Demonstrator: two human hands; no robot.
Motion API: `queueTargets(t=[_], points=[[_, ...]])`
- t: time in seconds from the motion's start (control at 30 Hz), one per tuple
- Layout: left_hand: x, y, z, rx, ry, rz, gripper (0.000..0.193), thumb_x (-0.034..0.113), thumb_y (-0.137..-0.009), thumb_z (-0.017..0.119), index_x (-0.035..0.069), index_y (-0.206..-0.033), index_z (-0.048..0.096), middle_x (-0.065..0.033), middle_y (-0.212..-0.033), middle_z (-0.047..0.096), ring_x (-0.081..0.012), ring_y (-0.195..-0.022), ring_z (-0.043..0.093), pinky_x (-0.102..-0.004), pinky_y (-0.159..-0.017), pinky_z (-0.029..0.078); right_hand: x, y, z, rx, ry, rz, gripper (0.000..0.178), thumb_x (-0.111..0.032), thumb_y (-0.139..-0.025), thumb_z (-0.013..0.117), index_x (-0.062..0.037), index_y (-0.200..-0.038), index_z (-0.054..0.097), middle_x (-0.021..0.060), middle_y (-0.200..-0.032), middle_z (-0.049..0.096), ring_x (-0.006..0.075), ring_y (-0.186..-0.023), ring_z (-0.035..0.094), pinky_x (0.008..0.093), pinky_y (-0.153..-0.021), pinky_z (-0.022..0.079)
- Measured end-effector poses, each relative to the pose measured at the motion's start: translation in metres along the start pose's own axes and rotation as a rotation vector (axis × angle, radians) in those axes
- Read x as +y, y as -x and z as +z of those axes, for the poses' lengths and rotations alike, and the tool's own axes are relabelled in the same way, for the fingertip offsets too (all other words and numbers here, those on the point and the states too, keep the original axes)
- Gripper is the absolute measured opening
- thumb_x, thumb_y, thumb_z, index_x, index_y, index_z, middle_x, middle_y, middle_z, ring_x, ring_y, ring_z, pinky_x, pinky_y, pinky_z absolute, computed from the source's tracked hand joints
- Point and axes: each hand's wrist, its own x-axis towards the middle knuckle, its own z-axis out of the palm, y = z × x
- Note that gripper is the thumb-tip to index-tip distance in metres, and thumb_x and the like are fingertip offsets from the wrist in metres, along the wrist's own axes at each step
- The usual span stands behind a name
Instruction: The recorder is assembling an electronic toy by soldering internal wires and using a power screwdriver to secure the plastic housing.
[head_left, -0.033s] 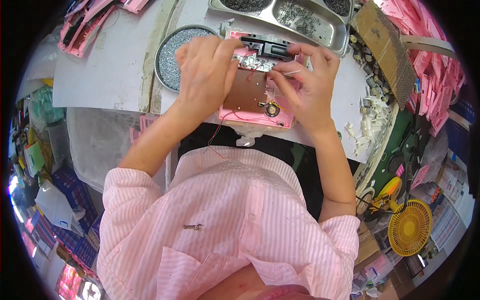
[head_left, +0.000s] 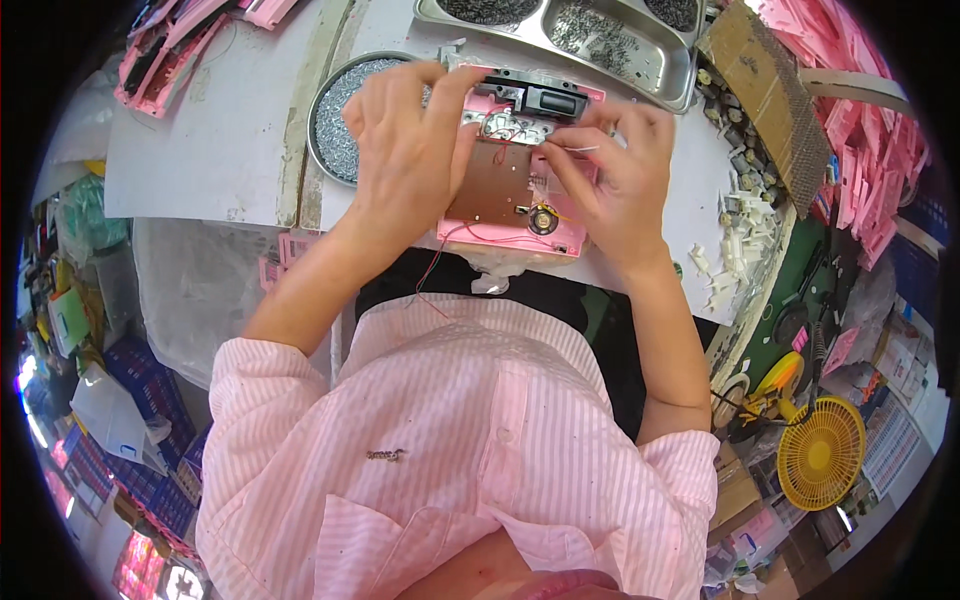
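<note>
A pink plastic casing (head_left: 465, 232) lies open-side up in front of me, with a brown circuit board (head_left: 492, 185), a small round speaker (head_left: 543, 219) and red wires inside. Across its far end sits a black plastic part (head_left: 556, 102) with a dark window, above a silvery plate (head_left: 512, 126). My left hand (head_left: 405, 150) holds the casing's left side, index finger at the far corner by the black part and thumb near the board. My right hand (head_left: 622, 170) pinches a thin white wire (head_left: 584, 149) between thumb and fingers over the right side; its tip is partly hidden.
A round tray of small silvery pieces (head_left: 330, 110) stands left of the casing. Beyond is a metal compartment tray (head_left: 665, 85) with screws. At right lie small white parts (head_left: 735, 250), a cardboard sheet (head_left: 768, 95) and piled pink casings (head_left: 860, 140). A yellow fan (head_left: 822, 453) stands lower right.
My right fingers have drawn back slightly from the black part, uncovering its right end. My left index finger has shifted a little up and off its left end.
</note>
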Motion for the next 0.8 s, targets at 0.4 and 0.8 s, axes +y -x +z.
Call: queueTargets(t=[0.4, 0.8], points=[[0.007, -0.026, 0.011, -0.963, 1.119, -0.536, 0.02, 0.011, -0.099, 0.058, -0.004, -0.109, 0.066, -0.0031, -0.084, 0.067, -0.0076, -0.072, 0.062, -0.0223, -0.064, 0.053, 0.01, 0.025, -0.018, 0.032, -0.111, -0.255, 0.021, -0.01, -0.067, 0.082, -0.009, -0.085, 0.072, 0.0015, -0.074, 0.061, 0.0228, -0.07, 0.056, 0.035, -0.065, 0.044], [0.019, -0.027, 0.001, -0.757, 0.851, -0.494, 0.009, 0.005, -0.095, 0.063, -0.003, -0.098, 0.067, -0.0023, -0.082, 0.067, -0.0054, -0.067, 0.06, -0.0202, -0.057, 0.048, 0.037, 0.121, -0.109, 0.469, -0.1, 0.453, 0.013, -0.008, -0.081, 0.076, -0.0053, -0.092, 0.07, 0.0056, -0.09, 0.069, 0.016, -0.077, 0.063, 0.0305, -0.07, 0.052]])
